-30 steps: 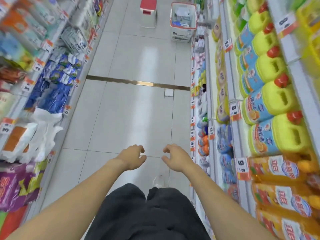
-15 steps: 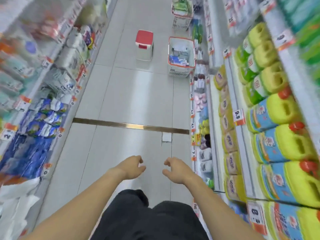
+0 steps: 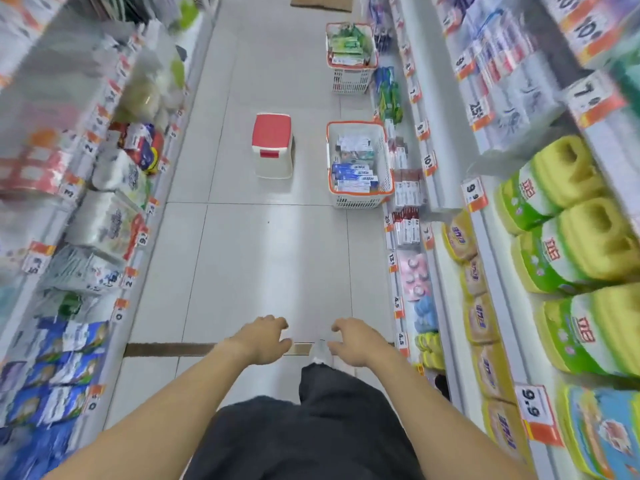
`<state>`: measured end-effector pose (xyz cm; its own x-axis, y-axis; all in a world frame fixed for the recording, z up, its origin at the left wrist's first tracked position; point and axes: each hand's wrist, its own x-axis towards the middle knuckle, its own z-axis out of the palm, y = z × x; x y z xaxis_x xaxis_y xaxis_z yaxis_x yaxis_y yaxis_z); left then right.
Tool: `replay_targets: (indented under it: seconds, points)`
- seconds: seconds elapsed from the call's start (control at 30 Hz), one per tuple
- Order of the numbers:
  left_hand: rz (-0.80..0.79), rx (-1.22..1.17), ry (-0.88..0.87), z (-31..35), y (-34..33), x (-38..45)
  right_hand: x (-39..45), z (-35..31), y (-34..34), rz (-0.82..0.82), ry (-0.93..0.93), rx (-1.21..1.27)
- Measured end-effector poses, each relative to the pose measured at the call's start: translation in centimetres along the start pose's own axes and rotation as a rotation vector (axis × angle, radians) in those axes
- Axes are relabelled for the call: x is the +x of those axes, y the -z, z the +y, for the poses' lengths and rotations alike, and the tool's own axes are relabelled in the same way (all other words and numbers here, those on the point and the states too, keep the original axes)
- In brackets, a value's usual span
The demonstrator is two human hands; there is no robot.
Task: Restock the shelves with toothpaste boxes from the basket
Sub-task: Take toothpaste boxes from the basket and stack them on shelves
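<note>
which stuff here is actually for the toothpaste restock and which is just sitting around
For the job: near white orange-rimmed plastic basket of toothpaste boxes; right-hand shelves; empty left hand and right hand.
Lying about: red-topped white plastic stool; far basket; yellow-green detergent jugs.

We are in a shop, in a narrow supermarket aisle with a pale tiled floor (image 3: 263, 271). On both sides we see long white shelves (image 3: 498, 292) packed with rows of identical packaged goods: yellow-green detergent jugs (image 3: 585, 244) on our right, wrapped paper packs (image 3: 104, 220) on our left. Orange and white price tags (image 3: 476, 194) run along every shelf edge; we read 9.9 on 1 of them. On the floor ahead stand 2 white stock baskets (image 3: 360, 199) with orange rims, filled with boxed goods, and a red-topped step stool (image 3: 272, 145).
</note>
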<state>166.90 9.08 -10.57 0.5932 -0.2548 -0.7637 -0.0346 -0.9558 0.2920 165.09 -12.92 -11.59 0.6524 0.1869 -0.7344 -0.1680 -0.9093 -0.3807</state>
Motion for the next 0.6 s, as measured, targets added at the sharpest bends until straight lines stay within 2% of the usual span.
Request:
replay_targets:
  seconds: [0.17, 0.4, 0.6]
  points:
    - [0.059, -0.075, 0.024, 0.2, 12.8, 7.0, 9.2, -2.4, 13.2, 0.006, 0.044, -0.102]
    - [0.011, -0.110, -0.004, -1.8, 27.6, 21.7, 24.6, -5.5, 26.2, 0.025, 0.009, -0.115]
    - [-0.053, -0.063, -0.027, -3.5, 43.5, 31.4, 34.3, -10.1, 38.4, 0.004, -0.066, -0.037]
